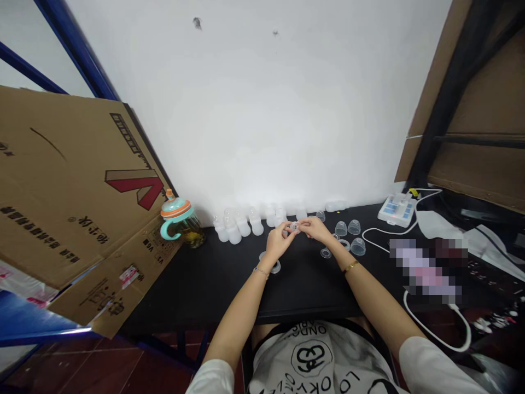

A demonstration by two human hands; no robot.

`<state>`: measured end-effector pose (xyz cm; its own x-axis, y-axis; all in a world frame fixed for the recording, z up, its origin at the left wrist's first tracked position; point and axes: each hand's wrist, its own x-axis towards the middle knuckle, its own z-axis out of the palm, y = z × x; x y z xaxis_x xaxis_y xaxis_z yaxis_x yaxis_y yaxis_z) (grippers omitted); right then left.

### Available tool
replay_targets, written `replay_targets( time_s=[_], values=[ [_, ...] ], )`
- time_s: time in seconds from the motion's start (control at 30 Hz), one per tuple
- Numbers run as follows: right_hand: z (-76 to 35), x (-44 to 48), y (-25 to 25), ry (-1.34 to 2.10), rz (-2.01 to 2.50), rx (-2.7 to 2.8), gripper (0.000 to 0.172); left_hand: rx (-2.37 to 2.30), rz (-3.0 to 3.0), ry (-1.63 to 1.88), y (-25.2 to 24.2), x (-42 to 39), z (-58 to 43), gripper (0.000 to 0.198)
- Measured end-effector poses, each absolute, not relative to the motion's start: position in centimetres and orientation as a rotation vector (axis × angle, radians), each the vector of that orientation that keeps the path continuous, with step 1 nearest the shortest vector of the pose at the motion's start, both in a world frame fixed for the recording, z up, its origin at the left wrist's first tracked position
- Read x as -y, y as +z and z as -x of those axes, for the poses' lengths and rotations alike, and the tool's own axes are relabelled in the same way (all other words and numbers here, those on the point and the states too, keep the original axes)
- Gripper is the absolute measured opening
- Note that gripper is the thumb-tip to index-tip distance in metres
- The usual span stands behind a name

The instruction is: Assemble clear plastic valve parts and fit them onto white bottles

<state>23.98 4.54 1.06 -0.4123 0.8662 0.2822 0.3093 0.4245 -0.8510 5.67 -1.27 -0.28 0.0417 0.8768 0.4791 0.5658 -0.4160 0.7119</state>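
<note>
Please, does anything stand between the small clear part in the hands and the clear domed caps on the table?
Yes, the right hand stands in the way: it lies between the small clear part and the nearest clear domed cap. Beyond the hand, nothing visible blocks.

White T-shirt (348, 350), black lettering (305, 332), round logo (311, 358) — thin bracelet (261, 272), seemingly gold bangle (350, 266)
</note>
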Motion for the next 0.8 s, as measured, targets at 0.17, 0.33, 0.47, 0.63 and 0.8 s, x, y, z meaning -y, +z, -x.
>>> replay_targets(
  time_s=[0.17,0.33,0.47,0.63,0.8],
  values=[
    [-23.89,-4.48,0.97,0.947,0.982,1.905,0.028,-1.473,-1.979,1.333,-0.34,1.19,-5.63,0.033],
    [-23.71,-4.71,0.79,1.007,1.024,1.881,0.035,-1.488,-1.970,1.320,-0.43,1.07,-5.66,0.033],
    [-23.65,-4.62,0.90,1.023,1.027,1.853,0.034,-1.486,-1.984,1.318,-0.47,1.05,-5.70,0.033],
    [-23.72,-4.49,1.10,1.044,1.002,1.845,0.028,-1.471,-1.998,1.335,-0.36,1.21,-5.73,0.034],
    [-23.72,-4.68,1.05,1.096,0.998,1.822,0.028,-1.473,-1.982,1.321,-0.29,1.27,-5.71,0.036]
  ],
)
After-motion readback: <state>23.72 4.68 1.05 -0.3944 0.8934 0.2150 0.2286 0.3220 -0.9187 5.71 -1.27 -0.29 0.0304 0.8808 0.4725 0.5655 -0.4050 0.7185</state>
